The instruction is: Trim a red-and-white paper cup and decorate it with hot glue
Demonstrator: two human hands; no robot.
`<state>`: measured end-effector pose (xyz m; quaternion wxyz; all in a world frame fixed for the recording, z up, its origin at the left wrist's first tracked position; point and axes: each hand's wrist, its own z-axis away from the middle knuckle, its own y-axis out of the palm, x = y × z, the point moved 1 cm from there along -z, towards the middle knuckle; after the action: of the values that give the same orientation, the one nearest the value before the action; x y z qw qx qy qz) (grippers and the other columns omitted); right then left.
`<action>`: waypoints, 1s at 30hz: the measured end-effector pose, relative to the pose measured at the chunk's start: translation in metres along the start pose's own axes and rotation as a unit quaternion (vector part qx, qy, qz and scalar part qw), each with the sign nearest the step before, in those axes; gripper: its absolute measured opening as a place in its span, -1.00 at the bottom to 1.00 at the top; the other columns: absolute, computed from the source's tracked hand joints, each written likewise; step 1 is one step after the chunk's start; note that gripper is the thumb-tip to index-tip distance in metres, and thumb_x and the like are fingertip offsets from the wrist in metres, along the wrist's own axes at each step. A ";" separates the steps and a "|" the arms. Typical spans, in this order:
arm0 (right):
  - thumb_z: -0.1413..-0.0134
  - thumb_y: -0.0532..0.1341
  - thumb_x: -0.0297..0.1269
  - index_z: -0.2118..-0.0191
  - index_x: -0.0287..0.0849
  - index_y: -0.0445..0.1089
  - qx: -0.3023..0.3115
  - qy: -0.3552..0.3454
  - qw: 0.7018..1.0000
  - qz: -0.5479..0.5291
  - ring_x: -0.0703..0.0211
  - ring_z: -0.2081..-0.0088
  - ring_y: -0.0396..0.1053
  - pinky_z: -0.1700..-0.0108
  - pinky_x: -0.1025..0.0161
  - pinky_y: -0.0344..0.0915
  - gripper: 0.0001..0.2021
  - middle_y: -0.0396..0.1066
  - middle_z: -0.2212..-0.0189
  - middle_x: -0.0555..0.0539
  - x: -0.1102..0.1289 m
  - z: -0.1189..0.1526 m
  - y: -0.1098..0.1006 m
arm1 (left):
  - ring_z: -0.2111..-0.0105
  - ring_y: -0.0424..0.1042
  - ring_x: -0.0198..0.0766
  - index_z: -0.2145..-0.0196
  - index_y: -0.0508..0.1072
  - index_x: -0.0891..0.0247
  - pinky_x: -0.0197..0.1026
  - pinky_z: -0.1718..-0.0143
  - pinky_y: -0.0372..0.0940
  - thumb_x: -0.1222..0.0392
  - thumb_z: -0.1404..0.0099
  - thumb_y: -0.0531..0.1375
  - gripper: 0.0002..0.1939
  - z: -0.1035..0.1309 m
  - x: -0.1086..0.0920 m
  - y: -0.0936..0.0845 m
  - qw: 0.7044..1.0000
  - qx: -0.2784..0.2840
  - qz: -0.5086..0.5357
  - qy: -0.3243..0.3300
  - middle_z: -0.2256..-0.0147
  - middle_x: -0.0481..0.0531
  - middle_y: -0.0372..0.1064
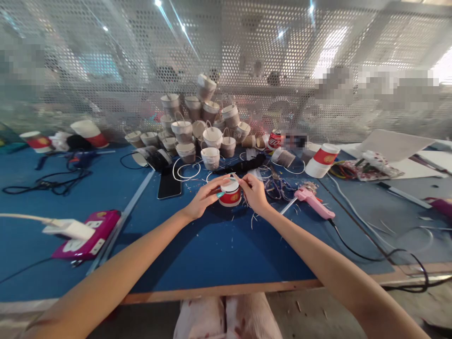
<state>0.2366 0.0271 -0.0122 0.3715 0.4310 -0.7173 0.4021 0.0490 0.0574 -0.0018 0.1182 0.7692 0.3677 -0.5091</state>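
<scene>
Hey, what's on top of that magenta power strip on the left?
A white plug with a pale cord sits on the magenta power strip. Parts of the white socket panels show beside it. Whatever lies directly under the plug is covered.

The cup is small and round, with a red band around its side, a gold emblem on the front of the band, and white above and below it. A thin dark line curves along the near side, just under the white top. The cup stands about upright over the blue table, close to its middle. Fingers partly hide the rim, so whether the top is open cannot be told.
</scene>
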 end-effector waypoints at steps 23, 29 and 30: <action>-0.17 -0.03 0.03 0.56 -0.09 0.01 0.001 0.007 0.999 0.046 0.31 0.62 0.07 0.56 0.34 -0.05 -0.61 0.08 0.72 0.11 -0.001 0.003 0.001 | -0.23 0.04 0.08 -0.10 0.32 0.12 0.18 -0.16 0.05 0.12 -0.24 0.11 -0.55 0.000 -0.002 0.001 1.000 -0.005 -0.005 -0.024 -0.26 0.13 0.01; -0.17 -0.03 0.05 0.56 -0.09 0.00 0.007 0.013 0.999 0.038 0.30 0.64 0.08 0.57 0.34 -0.05 -0.60 0.08 0.73 0.11 -0.003 0.002 0.002 | -0.23 0.04 0.05 -0.08 0.33 0.11 0.17 -0.17 0.03 0.15 -0.25 0.09 -0.57 0.000 -0.002 0.001 0.999 -0.010 -0.004 -0.030 -0.26 0.12 0.02; -0.17 -0.03 0.05 0.56 -0.09 0.00 0.007 0.012 0.999 0.039 0.30 0.64 0.08 0.57 0.34 -0.05 -0.61 0.08 0.73 0.11 -0.003 0.003 0.002 | -0.23 0.04 0.05 -0.09 0.33 0.11 0.17 -0.18 0.03 0.15 -0.25 0.09 -0.57 0.000 -0.002 0.001 1.000 -0.009 -0.004 -0.030 -0.26 0.12 0.02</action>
<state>0.2352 0.0264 -0.0165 0.3613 0.4006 -0.7259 0.4267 0.0499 0.0558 -0.0006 0.1335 0.7512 0.3718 -0.5289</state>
